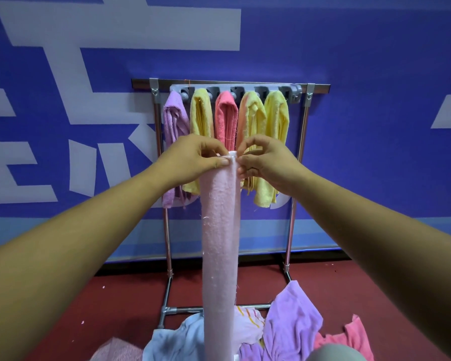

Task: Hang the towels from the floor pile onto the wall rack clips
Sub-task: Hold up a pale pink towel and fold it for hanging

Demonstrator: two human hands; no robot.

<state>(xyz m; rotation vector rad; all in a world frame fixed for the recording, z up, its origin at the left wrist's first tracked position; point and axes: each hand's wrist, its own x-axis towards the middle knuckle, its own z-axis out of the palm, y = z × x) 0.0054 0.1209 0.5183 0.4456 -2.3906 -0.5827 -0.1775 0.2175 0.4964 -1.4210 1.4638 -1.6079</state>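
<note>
A pale pink towel (220,230) hangs straight down in a long narrow fold in front of me. My left hand (193,156) and my right hand (264,158) both pinch its top edge, side by side, below the grey clip rack (235,91). Several towels hang from the clips: a purple one (173,118), a yellow one (202,113), a coral one (225,118), a peach-yellow one (250,115) and another yellow one (276,115). The rightmost clip (293,93) holds nothing. The floor pile (284,332) lies at the bottom, with purple, light blue, white and coral towels.
The clip rack is mounted on a metal stand (297,157) with a base frame on the dark red floor (130,295). A blue wall with white shapes (375,126) stands right behind it. A grey rounded shape (333,354), perhaps my knee, shows at bottom right.
</note>
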